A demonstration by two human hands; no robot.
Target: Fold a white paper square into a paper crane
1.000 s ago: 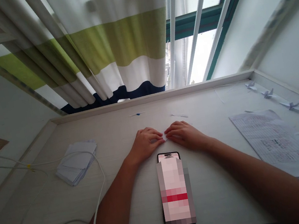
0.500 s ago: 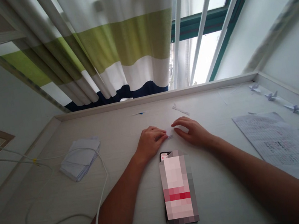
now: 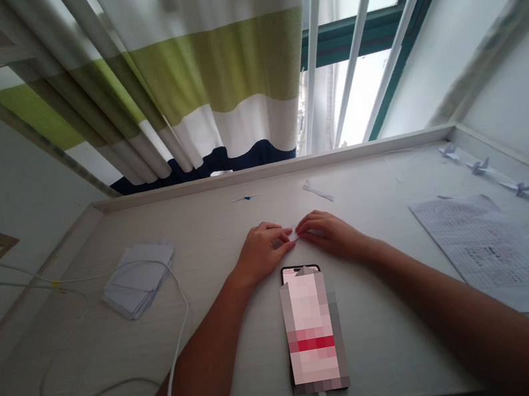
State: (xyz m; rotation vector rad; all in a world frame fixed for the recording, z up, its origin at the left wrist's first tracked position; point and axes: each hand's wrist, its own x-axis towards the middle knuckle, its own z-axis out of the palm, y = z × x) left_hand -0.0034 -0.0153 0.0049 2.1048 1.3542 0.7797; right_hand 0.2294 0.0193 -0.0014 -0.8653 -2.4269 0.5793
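Observation:
My left hand [image 3: 259,253] and my right hand [image 3: 329,236] lie on the pale wooden desk [image 3: 210,234], fingertips meeting in the middle. Between them they pinch a small white piece of paper [image 3: 294,236], mostly hidden under the fingers. Both hands have their fingers curled and pressed down on it. A phone [image 3: 311,328] lies flat just in front of my wrists, with a cable plugged in at its near end.
A stack of white paper squares [image 3: 140,284] sits at the left with a white cable [image 3: 178,347] looping over it. A printed sheet [image 3: 496,247] lies at the right. Several folded paper cranes [image 3: 521,185] line the right ledge. A paper scrap [image 3: 318,191] lies further back.
My right hand had lifted slightly away from the paper half a second ago; now its fingertips are back against my left hand's, pinching the paper. The view shifted slightly.

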